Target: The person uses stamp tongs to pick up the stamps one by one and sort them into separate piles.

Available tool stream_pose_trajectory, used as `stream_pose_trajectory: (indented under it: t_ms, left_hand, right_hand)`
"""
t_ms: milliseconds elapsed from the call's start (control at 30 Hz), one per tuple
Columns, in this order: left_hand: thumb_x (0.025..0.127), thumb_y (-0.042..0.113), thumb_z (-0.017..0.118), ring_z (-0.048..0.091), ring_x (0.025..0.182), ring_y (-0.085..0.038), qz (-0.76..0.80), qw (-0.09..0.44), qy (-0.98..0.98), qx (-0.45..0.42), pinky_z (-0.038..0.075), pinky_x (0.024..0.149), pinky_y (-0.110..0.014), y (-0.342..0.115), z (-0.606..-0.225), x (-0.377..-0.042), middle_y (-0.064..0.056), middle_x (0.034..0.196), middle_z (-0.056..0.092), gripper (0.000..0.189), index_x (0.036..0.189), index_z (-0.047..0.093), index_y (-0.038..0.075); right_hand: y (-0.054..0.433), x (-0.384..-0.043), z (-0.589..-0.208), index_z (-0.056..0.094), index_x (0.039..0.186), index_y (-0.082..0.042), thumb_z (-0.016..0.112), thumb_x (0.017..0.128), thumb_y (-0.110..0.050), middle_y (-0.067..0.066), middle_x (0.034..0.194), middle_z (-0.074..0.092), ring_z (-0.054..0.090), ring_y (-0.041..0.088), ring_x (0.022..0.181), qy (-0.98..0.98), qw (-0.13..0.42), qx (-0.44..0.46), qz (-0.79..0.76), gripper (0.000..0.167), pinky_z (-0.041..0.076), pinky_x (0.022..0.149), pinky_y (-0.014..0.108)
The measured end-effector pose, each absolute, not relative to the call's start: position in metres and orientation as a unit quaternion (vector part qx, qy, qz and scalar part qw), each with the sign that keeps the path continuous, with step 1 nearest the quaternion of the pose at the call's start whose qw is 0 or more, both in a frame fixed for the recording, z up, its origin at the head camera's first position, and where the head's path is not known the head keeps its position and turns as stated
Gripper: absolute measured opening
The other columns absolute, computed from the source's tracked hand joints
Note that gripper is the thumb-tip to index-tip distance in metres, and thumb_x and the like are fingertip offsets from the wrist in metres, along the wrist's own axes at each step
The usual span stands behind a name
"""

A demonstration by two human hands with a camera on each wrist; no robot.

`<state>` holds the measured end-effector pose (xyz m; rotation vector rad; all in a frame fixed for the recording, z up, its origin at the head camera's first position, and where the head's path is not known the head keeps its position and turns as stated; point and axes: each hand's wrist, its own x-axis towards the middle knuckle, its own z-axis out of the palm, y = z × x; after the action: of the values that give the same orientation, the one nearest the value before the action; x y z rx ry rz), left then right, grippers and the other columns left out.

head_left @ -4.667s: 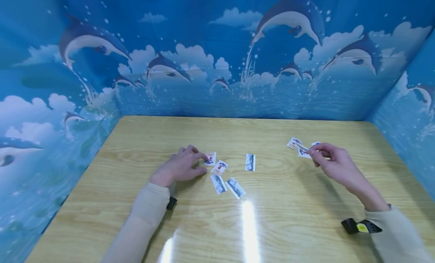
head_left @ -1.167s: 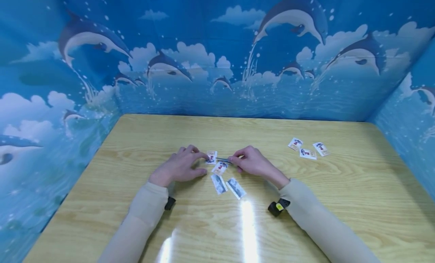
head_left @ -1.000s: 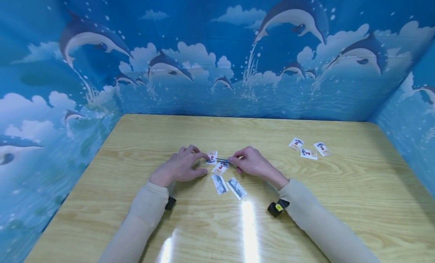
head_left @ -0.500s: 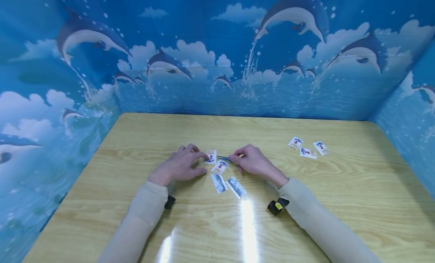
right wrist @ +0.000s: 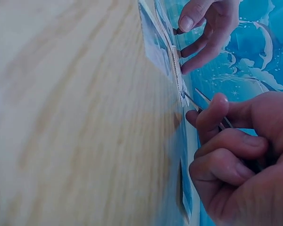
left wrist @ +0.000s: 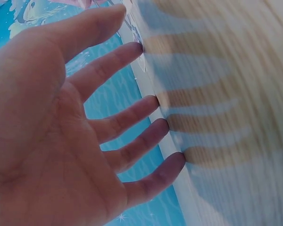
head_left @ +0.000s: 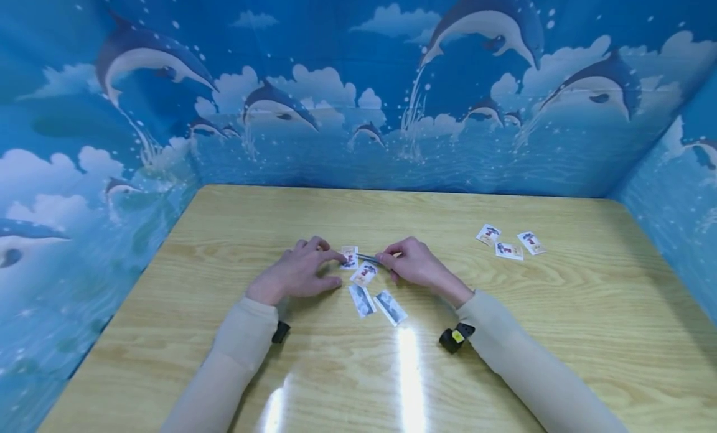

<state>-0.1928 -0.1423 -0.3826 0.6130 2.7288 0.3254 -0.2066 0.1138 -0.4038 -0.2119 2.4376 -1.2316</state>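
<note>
My right hand (head_left: 413, 262) pinches a pair of metal tweezers (head_left: 368, 257), which point left at the cards. In the right wrist view the two tips of the tweezers (right wrist: 198, 98) stand apart, close to a card edge. My left hand (head_left: 302, 268) rests its spread fingertips on the table, with the index fingertip on a small printed card (head_left: 350, 256). Another printed card (head_left: 365, 274) lies just below that one. Two grey-and-white cards (head_left: 362, 300) lie nearer me. Beneath my right hand, a thin flat piece (right wrist: 185, 186) shows in the right wrist view.
Three printed cards (head_left: 508, 251) lie apart at the far right of the wooden table (head_left: 224, 234). A blue dolphin-print cloth (head_left: 336, 153) stands behind the table and along its sides. Light glares off the tabletop near me.
My right hand has moved with the tweezers from the right-hand cards to the cards by my left hand. It now covers the spot where a lone grey card lay. My left hand has stayed put.
</note>
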Motion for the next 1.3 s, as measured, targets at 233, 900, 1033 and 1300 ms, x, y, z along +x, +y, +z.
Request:
stream_pose_trajectory:
  t_ms: [233,900,1033,1300]
  left_hand:
    - [0.097,0.048,0.066,0.045,0.135,-0.042,0.111,0.158,0.955,0.224,0.042,0.109,-0.064,-0.142,-0.383,-0.194,-0.015,0.153,0.044,0.051,0.145,0.057,0.033]
    - [0.099,0.046,0.064,0.046,0.136,-0.04,0.123,0.164,0.953,0.222,0.043,0.109,-0.064,-0.146,-0.384,-0.197,-0.014,0.155,0.045,0.047,0.145,0.058,0.036]
    - [0.099,0.045,0.064,0.046,0.136,-0.04,0.122,0.166,0.953,0.224,0.042,0.11,-0.064,-0.146,-0.384,-0.197,-0.014,0.155,0.045,0.045,0.143,0.06,0.036]
    - [0.099,0.044,0.065,0.046,0.136,-0.041,0.123,0.163,0.95,0.235,0.041,0.11,-0.065,-0.148,-0.383,-0.197,-0.015,0.155,0.045,0.043,0.141,0.061,0.036]
  right_hand:
    - [0.111,-0.207,-0.405,0.075,0.115,-0.01,0.058,0.105,-0.031,0.003,0.063,0.062,0.044,0.012,0.051,0.872,0.202,-0.073,-0.439,0.028,0.031,0.05,0.025]
    - [0.123,-0.235,-0.392,0.072,0.125,-0.007,0.059,0.105,-0.028,0.008,0.075,0.071,0.061,0.016,0.06,0.902,0.172,-0.156,-0.363,0.031,0.046,0.058,0.028]
    - [0.125,-0.242,-0.392,0.073,0.124,-0.006,0.061,0.104,-0.026,0.008,0.075,0.072,0.064,0.017,0.062,0.898,0.183,-0.181,-0.357,0.03,0.05,0.066,0.028]
    - [0.127,-0.256,-0.388,0.076,0.118,-0.011,0.061,0.104,-0.027,0.008,0.071,0.071,0.063,0.017,0.061,0.889,0.207,-0.211,-0.349,0.026,0.053,0.084,0.033]
